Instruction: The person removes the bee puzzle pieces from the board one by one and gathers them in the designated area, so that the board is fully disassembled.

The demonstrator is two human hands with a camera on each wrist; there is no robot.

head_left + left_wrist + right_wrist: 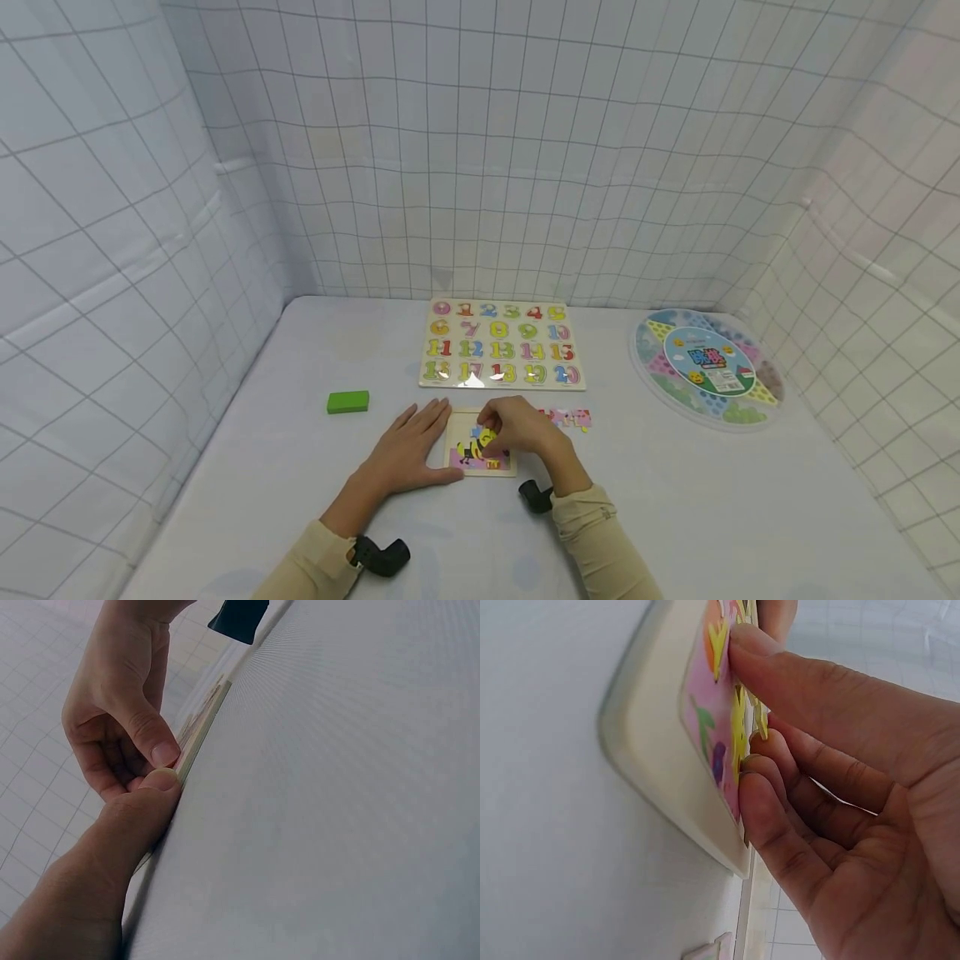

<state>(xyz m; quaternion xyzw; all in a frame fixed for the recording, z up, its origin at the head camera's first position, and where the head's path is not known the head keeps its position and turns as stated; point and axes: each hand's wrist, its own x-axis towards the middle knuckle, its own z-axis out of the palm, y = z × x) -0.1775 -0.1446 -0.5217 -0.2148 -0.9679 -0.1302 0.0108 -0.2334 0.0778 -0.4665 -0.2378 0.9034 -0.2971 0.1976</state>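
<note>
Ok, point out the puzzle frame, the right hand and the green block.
Puzzle frame (649, 724): right wrist view, on its pale border.
Right hand (520, 423): head view, back of the hand.
Green block (348, 402): head view, middle of its top.

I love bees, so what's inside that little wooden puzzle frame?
Inside the puzzle frame, a yellow-and-black bee and some pink background show. The right hand covers the upper right, so what's beneath it can't be seen.
</note>
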